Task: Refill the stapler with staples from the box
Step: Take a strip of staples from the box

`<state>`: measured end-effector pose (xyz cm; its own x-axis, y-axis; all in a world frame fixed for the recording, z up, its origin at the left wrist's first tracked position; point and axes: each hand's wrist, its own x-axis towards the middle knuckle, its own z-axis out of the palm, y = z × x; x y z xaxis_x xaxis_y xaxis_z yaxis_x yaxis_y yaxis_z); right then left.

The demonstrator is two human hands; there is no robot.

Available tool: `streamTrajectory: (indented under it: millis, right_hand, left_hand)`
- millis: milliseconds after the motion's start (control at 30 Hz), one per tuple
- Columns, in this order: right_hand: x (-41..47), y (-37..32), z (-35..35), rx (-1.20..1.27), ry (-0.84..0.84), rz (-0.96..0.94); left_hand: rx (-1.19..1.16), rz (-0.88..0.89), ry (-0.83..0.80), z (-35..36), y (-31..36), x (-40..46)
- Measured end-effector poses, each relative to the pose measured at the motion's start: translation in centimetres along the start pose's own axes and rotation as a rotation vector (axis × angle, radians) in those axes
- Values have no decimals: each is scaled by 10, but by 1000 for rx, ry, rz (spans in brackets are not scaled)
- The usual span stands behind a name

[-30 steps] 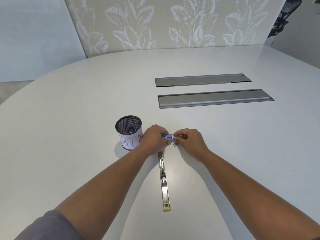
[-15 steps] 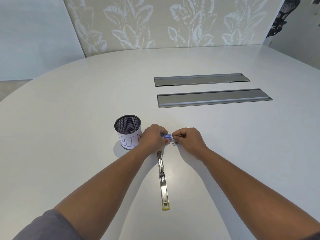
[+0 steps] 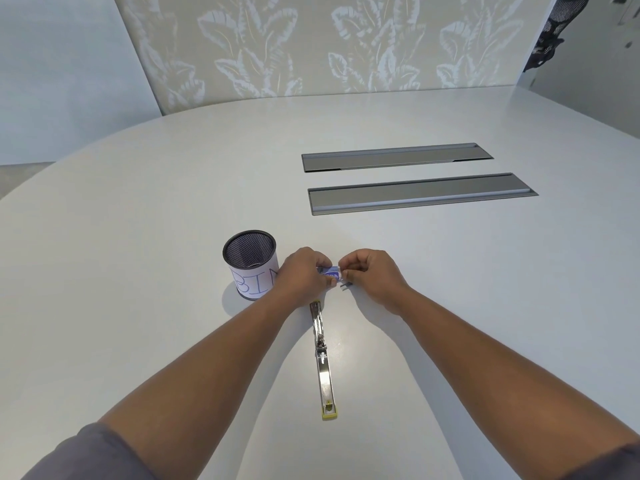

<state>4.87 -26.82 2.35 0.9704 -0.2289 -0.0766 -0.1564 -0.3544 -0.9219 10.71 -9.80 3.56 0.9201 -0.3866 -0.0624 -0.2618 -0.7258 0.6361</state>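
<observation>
Table point(image 3: 138, 271): broad, pale, rounded at the far edge; two grey inset channel covers point(image 3: 420, 197) lie in it at far right, well apart from the work.

Mesh cup point(image 3: 250, 263): black, upright, wrapped in white paper lettered "BIN", just left of the hands.

Stapler point(image 3: 322, 362): chrome, opened out flat along the table, running near to far; yellow end nearest the person, far end just beneath the left hand. Its channel faces up — whether it holds any staples cannot be told.

Left hand point(image 3: 303, 275): fingers closed around the left end of the staple box.

Right hand point(image 3: 372, 271): fingers pinched at the right end of the box, seemingly on its flap or inner tray; what exactly they hold is too small to tell.

Staple box point(image 3: 330, 271): small, blue and white, held between both hands just above the table, beyond the stapler's far end.

Loose piece point(image 3: 346, 285): small, dark, on the table under the box — possibly staples.

Risks, as judged: a hard tug on the tray could spill the strips; brittle strips may snap under a pinch; a bump from the left wrist could skew the open stapler.
</observation>
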Motion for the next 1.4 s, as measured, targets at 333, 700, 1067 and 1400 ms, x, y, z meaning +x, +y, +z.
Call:
streamTrajectory:
  millis: [333,700,1067,1400]
  right_hand:
    - [2,-2,7,-114,113,53]
    - [5,-3,8,-124,121,87]
    - [2,-2,5,-110,86,58]
    - [1,-3,6,-118,90,51]
  left_hand:
    - [37,4,11,1,2,1]
    - [114,33,6,1,9,1]
    - [147,9,12,0,13,5]
    - [125,-20,2,-1,12,5]
